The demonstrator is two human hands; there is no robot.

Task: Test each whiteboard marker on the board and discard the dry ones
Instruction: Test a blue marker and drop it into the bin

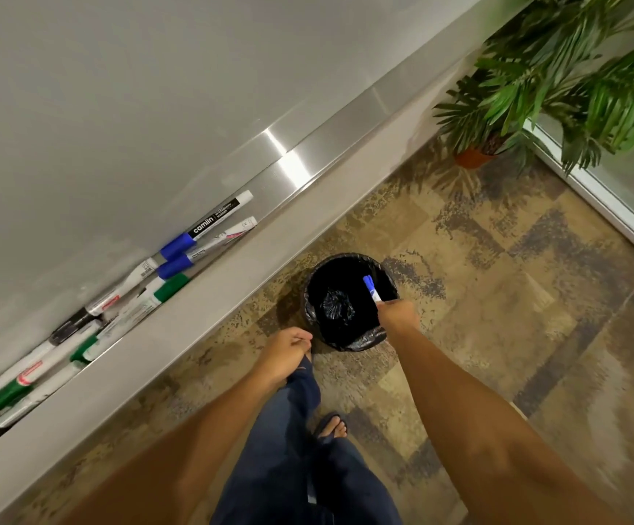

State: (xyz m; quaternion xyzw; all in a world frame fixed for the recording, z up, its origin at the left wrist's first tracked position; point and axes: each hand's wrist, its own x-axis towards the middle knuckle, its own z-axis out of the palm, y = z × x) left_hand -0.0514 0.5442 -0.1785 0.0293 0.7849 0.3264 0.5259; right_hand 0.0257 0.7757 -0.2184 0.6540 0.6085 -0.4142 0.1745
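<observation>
The blue-capped marker is held over the open mouth of the black-lined bin, cap end pointing away from the person, its barrel gripped in the curled fingers of the right hand, which hangs just above the bin's near-right rim. The left hand hangs loosely curled beside the bin's near-left rim, close to the trouser leg, and seems to hold nothing. The bin stands on the patterned floor below the long metal tray under the whiteboard. A row of other markers, with blue, green, black and red caps, lies along that tray, toward its left end. A potted plant stands at the far right. This looks like the discard step for one marker judged dry. The marker sits near the right rim rather than over the centre, so a release with any sideways flick could send it off the liner's edge and onto the floor. With the head turned down, the tray markers could also be muddled, tested with untested.
</observation>
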